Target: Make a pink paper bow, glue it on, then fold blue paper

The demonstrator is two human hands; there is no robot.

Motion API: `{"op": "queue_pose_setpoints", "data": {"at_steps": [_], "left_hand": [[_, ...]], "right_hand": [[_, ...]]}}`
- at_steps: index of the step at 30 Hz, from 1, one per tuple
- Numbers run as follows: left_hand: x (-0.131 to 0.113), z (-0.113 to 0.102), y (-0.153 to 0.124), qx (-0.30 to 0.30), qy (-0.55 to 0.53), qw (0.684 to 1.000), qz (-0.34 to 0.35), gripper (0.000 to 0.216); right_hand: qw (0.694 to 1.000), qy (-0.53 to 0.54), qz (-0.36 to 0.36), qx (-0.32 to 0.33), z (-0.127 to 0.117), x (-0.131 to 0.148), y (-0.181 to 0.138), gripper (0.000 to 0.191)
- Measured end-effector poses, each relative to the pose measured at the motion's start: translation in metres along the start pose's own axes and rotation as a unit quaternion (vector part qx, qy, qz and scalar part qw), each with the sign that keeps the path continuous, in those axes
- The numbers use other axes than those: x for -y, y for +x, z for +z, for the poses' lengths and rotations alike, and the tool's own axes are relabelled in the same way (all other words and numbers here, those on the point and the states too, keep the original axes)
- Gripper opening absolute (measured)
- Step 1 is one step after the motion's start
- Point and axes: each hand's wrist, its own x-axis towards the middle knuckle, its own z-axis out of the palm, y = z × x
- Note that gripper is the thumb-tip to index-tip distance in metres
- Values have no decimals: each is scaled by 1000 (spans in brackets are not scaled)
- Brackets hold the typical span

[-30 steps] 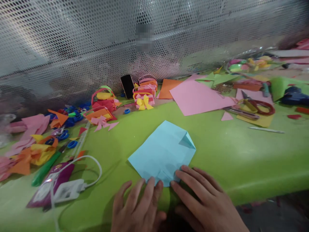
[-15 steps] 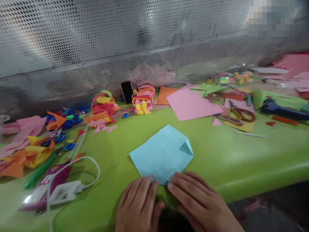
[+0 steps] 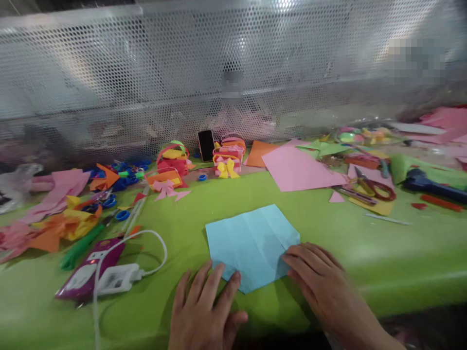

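A light-blue sheet of paper (image 3: pixel 251 243) with creases lies on the green table in front of me, its corner at the near side pointing toward me. My left hand (image 3: pixel 207 304) rests at the sheet's near-left edge, fingers spread, with fingertips touching the paper. At the right edge, my right hand (image 3: pixel 317 274) has its fingers close together on the paper's corner, gripping it. The right thumb is partly hidden, as is the corner under those fingers.
To the left lie a purple-and-white power strip (image 3: pixel 91 272) with a white plug and cable, and a green-handled tool (image 3: pixel 82 248). Small paper baskets (image 3: pixel 229 158) and a phone (image 3: pixel 206 145) stand behind. On the right are pink paper (image 3: pixel 302 167), scissors (image 3: pixel 379 188) and a dark-blue tool (image 3: pixel 434 182).
The blue paper has turned clockwise. My right hand has moved from its near edge to the right edge, and my left fingers have spread apart. The camera view has shifted.
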Motion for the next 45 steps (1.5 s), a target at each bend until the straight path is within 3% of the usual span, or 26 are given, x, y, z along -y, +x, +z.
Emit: {"op": "queue_pose_setpoints", "data": {"at_steps": [3, 6, 9, 11, 14, 18, 21, 26, 28, 30, 32, 34, 36, 40, 42, 45], "left_hand": [[2, 0, 16, 63, -28, 995, -73, 36], [12, -5, 49, 158, -64, 970, -175, 32], [27, -11, 84, 219, -150, 946, -188, 26], [40, -10, 103, 233, -207, 930, -194, 20], [62, 3, 121, 192, -237, 927, -217, 29], [92, 32, 131, 102, -252, 913, -305, 51], [105, 51, 130, 90, -309, 879, -351, 59], [102, 65, 126, 69, -373, 836, -396, 69], [100, 67, 126, 40, -401, 809, -427, 70], [100, 67, 127, 5, -438, 779, -449, 64], [103, 66, 128, -24, -464, 759, -457, 50], [106, 65, 129, -56, -487, 738, -463, 27], [108, 62, 128, -99, -516, 705, -475, 18], [110, 56, 126, -169, -582, 619, -500, 48], [108, 52, 127, -163, -639, 569, -491, 50], [105, 43, 130, -108, -750, 464, -459, 46]], "right_hand": [[997, -8, -43, 65, 0, -13, 9, 43], [985, -24, -90, 144, 0, -27, 31, 57], [967, 10, -121, 224, -5, -37, 69, 51], [957, 29, -104, 270, -10, -44, 101, 40], [956, 19, -57, 288, -10, -60, 147, 33], [962, 12, -17, 271, 8, -88, 175, 50], [962, 33, 4, 269, 29, -103, 172, 67], [964, 83, 37, 251, 46, -104, 164, 71], [966, 103, 61, 230, 47, -100, 166, 62], [967, 125, 89, 202, 46, -97, 167, 41], [968, 152, 113, 163, 44, -96, 168, 22], [967, 184, 134, 112, 41, -98, 168, 15], [962, 220, 152, 57, 37, -102, 169, 18], [940, 291, 172, -37, 25, -112, 171, 32], [929, 318, 175, -66, 20, -114, 172, 35], [917, 349, 175, -79, 15, -111, 172, 34]]}}
